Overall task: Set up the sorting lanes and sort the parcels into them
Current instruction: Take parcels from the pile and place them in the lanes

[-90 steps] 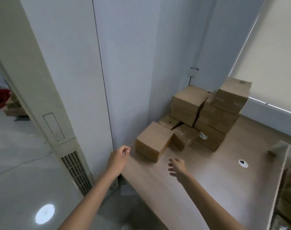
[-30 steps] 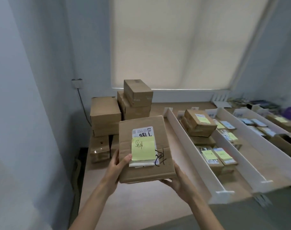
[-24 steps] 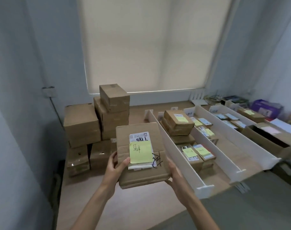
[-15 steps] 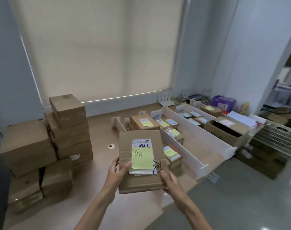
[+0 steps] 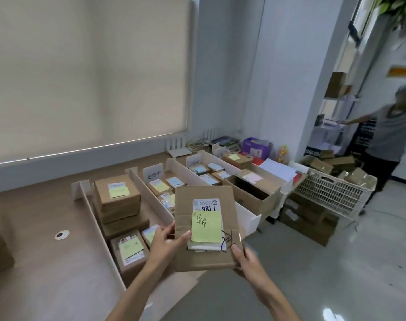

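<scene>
**Parcel held flat by two edges, in the air over the near end of the lanes.**
The left hand pinches the left edge, thumb on top and fingers beneath. The right hand pinches the near right corner the same way. The carton looks stiff, creased and probably light, and dry card should not slip. Grip opposite edges and keep thumbs off the yellow note, which may peel. Beyond, white dividers on the bench form lanes holding sorted parcels.
</scene>
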The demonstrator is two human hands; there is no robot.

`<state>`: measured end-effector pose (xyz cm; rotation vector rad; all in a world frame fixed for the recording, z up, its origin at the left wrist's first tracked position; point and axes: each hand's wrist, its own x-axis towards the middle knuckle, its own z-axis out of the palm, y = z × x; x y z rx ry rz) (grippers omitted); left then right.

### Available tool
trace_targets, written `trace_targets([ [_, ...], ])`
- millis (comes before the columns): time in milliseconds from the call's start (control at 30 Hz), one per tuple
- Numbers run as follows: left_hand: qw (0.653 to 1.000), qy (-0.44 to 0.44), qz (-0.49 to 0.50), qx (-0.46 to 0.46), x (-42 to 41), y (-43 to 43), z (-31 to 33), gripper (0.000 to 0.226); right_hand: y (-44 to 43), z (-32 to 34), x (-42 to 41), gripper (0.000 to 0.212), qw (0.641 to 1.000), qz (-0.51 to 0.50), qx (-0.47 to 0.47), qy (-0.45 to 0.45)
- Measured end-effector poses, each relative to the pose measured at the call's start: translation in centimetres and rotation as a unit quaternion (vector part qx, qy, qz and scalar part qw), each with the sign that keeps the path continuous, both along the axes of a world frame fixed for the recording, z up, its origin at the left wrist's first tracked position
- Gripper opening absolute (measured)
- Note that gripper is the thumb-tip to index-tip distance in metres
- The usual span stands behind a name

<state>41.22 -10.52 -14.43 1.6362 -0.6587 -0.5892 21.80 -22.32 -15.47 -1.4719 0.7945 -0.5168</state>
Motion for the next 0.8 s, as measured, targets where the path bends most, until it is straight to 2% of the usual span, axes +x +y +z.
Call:
trace_targets([
  [133, 1.0, 0.013, -0.003, 0.003, -3.0, -6.8, 0.1, 0.075, -6.5, 0.0, -3.2, 0.024, 1.0, -0.018, 0.021, -0.008],
  [233, 1.0, 0.003, -0.009, -0.001, -4.6, -11.9, 0.1, 0.062, -11.3, -0.5, -4.7, 0.025, 0.999, -0.041, 0.018, -0.018],
  [367, 1.0, -0.002, -0.004, -0.002, -5.5, -19.4, -0.2, 0.058, -17.9, -0.7, -5.1, 0.022, 0.997, -0.076, 0.008, -0.033],
  [533, 0.999, 0.013, -0.021, -0.03, -4.9, -30.3, -0.7, 0.035, -28.5, -0.4, -5.1, 0.027, 0.993, -0.107, -0.003, -0.041],
  [667, 0.998, 0.025, -0.054, -0.031, -4.2, -39.6, -1.0, 0.043, -37.9, 0.2, -4.8, 0.036, 0.992, -0.119, -0.013, -0.025],
  [733, 0.997, 0.022, -0.067, -0.022, -4.0, -44.0, -1.0, 0.05, -42.0, 0.6, -4.8, 0.033, 0.993, -0.114, -0.013, -0.019],
  [800, 0.996, 0.012, -0.084, -0.013, -4.1, -47.9, -0.6, 0.047, -45.7, 1.0, -5.0, 0.031, 0.994, -0.111, -0.017, -0.014],
])
